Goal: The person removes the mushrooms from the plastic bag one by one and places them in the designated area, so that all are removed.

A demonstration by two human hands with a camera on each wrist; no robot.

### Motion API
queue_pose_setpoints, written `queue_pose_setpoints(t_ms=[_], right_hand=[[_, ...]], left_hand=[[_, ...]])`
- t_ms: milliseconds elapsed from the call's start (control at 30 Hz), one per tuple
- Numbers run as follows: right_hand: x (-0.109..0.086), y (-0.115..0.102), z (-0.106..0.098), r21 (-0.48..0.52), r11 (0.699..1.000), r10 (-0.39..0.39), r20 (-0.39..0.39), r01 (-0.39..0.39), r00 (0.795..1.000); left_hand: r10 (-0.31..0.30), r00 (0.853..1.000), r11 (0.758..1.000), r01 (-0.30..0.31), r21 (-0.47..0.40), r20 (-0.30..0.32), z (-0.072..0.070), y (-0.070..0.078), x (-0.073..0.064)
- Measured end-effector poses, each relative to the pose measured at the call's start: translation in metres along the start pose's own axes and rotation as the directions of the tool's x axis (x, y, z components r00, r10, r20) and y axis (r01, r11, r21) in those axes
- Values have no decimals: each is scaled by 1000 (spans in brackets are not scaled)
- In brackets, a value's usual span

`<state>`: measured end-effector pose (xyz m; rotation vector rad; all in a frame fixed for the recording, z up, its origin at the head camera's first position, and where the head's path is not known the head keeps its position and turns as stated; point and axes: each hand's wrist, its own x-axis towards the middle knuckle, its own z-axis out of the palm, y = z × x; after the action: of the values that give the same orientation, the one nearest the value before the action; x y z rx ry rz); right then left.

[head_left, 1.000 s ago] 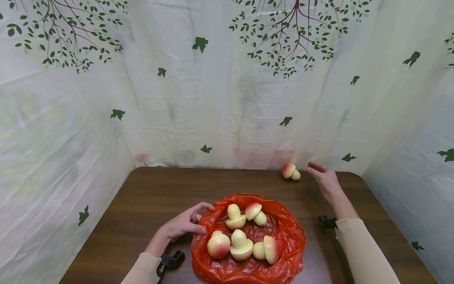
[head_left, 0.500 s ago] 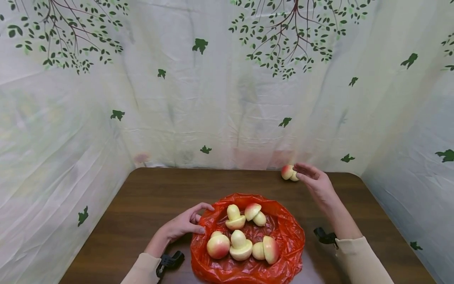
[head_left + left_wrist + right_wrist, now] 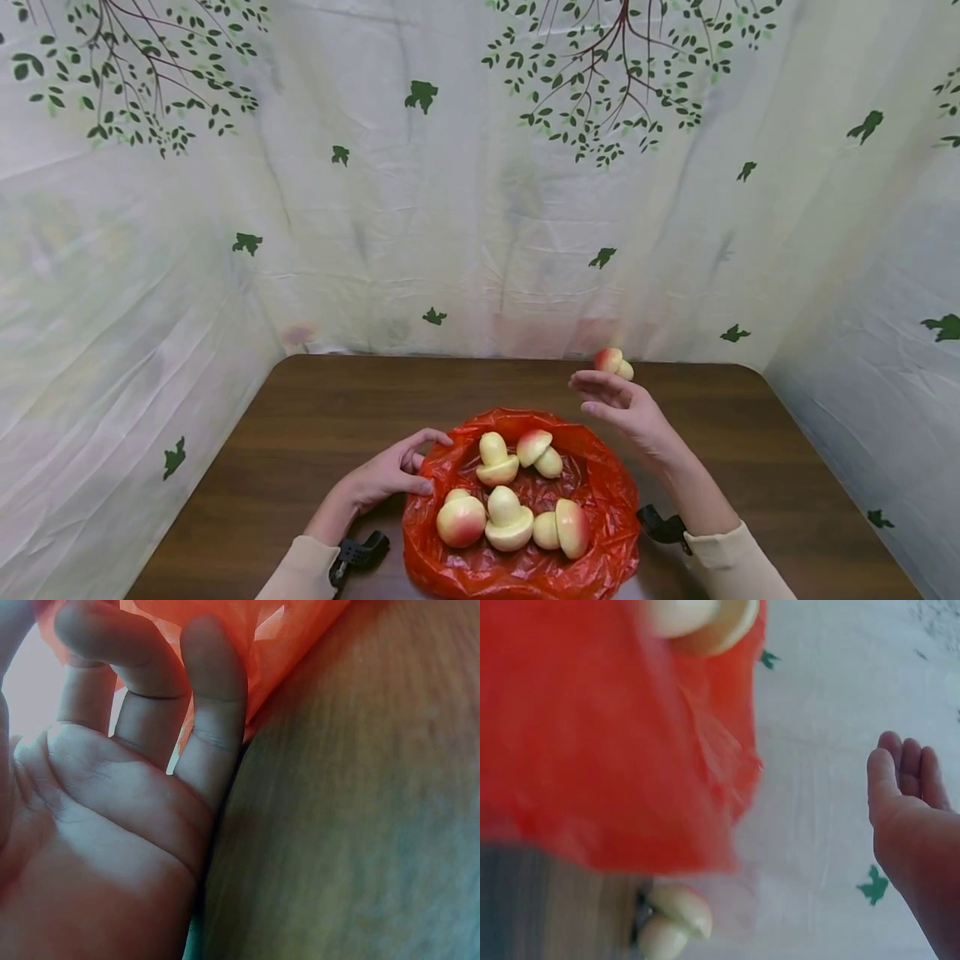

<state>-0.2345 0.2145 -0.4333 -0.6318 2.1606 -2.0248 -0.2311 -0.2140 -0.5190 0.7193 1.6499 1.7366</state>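
My left hand point(image 3: 386, 475) holds the left rim of a red plastic bag point(image 3: 615, 475), with the thumb and forefinger at its edge. In the left wrist view, the bent fingers point(image 3: 150, 667) lie against the red plastic. Several toy mushrooms, cream with pinkish-red caps, lie inside the wide-mouthed bag, among them one mushroom point(image 3: 462, 519) at its left. Another mushroom point(image 3: 609, 360) lies by the table's back edge. My right hand point(image 3: 626, 408) is empty, its fingers loosely extended, between that mushroom and the bag. The right wrist view also shows this hand point(image 3: 915, 802) holding nothing.
The brown wooden table point(image 3: 345, 392) has rounded back corners. Behind it and on both sides hangs a pale curtain point(image 3: 450, 208) printed with branches and green leaves. A black camera mount point(image 3: 363, 552) sits on my left wrist, and another mount point(image 3: 662, 525) on my right.
My right hand has moved left and nearer, passing in front of the mushroom at the back edge. That mushroom lies about where it was. The left hand and the bag have stayed put.
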Motion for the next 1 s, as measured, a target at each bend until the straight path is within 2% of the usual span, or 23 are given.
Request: queue_pose_setpoints(t_ms=[267,467,700,833,1000], right_hand=[[1,11,20,10,997,79,82,-80,993],[2,24,28,-3,987,160,167,-162,973],[6,39,30,-40,973,229,209,-226,951],[8,46,31,-75,971,237,236,-225,943],[8,51,32,-128,975,209,271,-180,940]], left_hand=[[-2,1000,1000,2,16,3,-1,0,1],[0,1000,1000,0,5,12,-1,-1,0],[-4,1000,1000,4,2,8,-1,-1,1],[-2,1000,1000,1,4,12,-2,-1,1],[-8,1000,1000,8,12,5,-2,-1,0]])
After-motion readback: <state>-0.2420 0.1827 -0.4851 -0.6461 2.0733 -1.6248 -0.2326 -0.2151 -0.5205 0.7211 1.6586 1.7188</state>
